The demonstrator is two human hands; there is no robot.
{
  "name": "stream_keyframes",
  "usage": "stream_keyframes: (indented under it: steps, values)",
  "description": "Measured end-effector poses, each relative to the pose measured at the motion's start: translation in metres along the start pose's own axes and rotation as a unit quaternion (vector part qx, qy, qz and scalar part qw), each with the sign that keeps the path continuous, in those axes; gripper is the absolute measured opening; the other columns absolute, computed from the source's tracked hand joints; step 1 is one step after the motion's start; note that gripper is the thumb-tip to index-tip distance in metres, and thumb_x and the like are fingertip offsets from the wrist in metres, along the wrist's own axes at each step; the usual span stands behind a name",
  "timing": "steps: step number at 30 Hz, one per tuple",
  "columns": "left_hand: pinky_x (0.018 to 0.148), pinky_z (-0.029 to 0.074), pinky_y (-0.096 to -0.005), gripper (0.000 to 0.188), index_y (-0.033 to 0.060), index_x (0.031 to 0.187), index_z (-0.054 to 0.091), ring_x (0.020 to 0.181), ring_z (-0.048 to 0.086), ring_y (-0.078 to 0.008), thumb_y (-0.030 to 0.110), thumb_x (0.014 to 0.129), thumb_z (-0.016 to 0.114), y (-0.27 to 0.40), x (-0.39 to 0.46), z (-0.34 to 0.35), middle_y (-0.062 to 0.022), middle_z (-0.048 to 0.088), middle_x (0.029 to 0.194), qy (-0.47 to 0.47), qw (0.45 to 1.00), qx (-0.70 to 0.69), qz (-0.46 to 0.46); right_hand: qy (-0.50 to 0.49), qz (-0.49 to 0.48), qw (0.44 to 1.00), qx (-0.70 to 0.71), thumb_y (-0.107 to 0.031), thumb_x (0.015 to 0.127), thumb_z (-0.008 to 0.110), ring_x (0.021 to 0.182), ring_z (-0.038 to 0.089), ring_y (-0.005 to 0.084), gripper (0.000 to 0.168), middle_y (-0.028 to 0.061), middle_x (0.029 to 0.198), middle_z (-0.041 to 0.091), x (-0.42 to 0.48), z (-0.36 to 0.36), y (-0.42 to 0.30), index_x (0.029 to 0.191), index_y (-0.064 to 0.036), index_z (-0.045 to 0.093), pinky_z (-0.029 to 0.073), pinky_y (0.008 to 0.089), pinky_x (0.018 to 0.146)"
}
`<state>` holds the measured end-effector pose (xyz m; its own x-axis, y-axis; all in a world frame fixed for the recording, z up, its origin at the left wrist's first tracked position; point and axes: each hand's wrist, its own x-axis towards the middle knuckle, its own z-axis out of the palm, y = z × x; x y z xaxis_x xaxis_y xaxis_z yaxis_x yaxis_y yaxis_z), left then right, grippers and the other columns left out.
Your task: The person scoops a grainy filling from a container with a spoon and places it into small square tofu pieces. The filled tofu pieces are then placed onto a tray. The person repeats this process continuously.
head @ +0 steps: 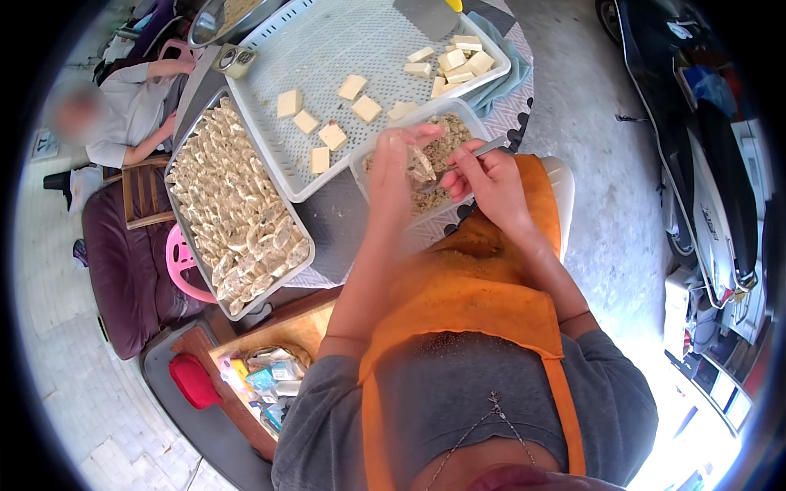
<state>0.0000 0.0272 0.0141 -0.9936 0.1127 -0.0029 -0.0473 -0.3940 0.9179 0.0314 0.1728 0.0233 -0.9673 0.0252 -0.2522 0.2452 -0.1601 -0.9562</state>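
My left hand [393, 162], blurred, holds a piece of filled tofu [422, 164] between its fingers. This is above a clear plastic container [357, 167] of minced filling [453, 129]. In my right hand [491, 184] is the handle of a metal spoon [493, 146]; its tip is close to the tofu piece and partly hidden. Behind the container, a white perforated plastic tray [270, 123] bears plain tofu blocks [367, 109], some scattered and others heaped at its right corner. Rows of filled tofu pieces [230, 184] fill a metal tray [310, 248] on the left.
A metal scraper [428, 17] lies on the perforated tray's far side. Near its left corner are a small scale [234, 60] and a metal bowl [212, 27]. A blue cloth [500, 67] lies under the right corner. Another person [138, 104] sits at left; a motor scooter [694, 153] stands at right.
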Motion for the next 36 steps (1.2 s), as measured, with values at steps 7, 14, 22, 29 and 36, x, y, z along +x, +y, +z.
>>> stream_keyframes:
  steps: [7,14,22,29,36]
  values:
    - [0.088,0.05,-0.0329,0.029,0.0031,0.121,0.046,0.111,0.056,-0.0242,0.009,0.094,0.054,0.013,-0.008,-0.011,-0.0163,0.056,0.121,-0.058,0.994,0.09,-0.028,0.047,-0.041,0.996,0.071,-0.019,0.098,0.049,0.058,0.06,0.0113,0.024,0.0086,0.07,0.064,0.009,-0.017,-0.008,0.092,0.001,0.059,0.052,0.0242,0.053]
    - [0.056,0.045,-0.0235,0.016,0.0044,0.109,0.054,0.065,0.054,-0.0122,0.011,0.095,0.052,-0.004,-0.009,-0.018,-0.0045,0.055,0.083,-0.031,0.99,0.113,-0.078,0.059,-0.058,0.995,0.059,-0.019,0.099,0.048,0.056,0.058,0.0106,0.024,0.0086,0.071,0.064,0.009,-0.015,-0.013,0.092,0.002,0.059,0.053,0.0244,0.053]
    - [0.037,0.03,-0.0216,0.031,0.0088,0.085,0.051,0.055,0.043,-0.0106,0.034,0.101,0.041,0.004,-0.007,-0.012,-0.0007,0.045,0.071,0.09,0.984,-0.122,-0.091,0.067,-0.11,0.985,-0.116,-0.017,0.096,0.051,0.055,0.06,0.0153,0.021,0.0095,0.069,0.065,0.019,-0.006,-0.001,0.091,0.002,0.06,0.051,0.0296,0.053]
    - [0.03,0.023,-0.0219,0.042,0.0114,0.071,0.04,0.039,0.032,-0.0097,0.04,0.101,0.039,0.019,-0.006,-0.017,-0.0006,0.039,0.057,0.062,0.982,-0.079,-0.158,-0.19,-0.109,0.913,-0.345,-0.012,0.087,0.053,0.066,0.064,0.0309,0.016,0.0194,0.073,0.065,0.04,0.027,0.016,0.09,0.002,0.061,0.052,0.0362,0.059]
    - [0.036,0.028,-0.0222,0.039,0.0072,0.077,0.048,0.044,0.038,-0.0108,0.036,0.102,0.039,0.021,-0.004,-0.038,-0.0023,0.044,0.061,0.042,0.991,-0.078,-0.096,-0.105,0.0,0.994,-0.01,-0.021,0.098,0.048,0.06,0.06,0.0126,0.027,0.0099,0.073,0.066,0.031,-0.013,-0.014,0.092,0.001,0.062,0.052,0.0255,0.056]
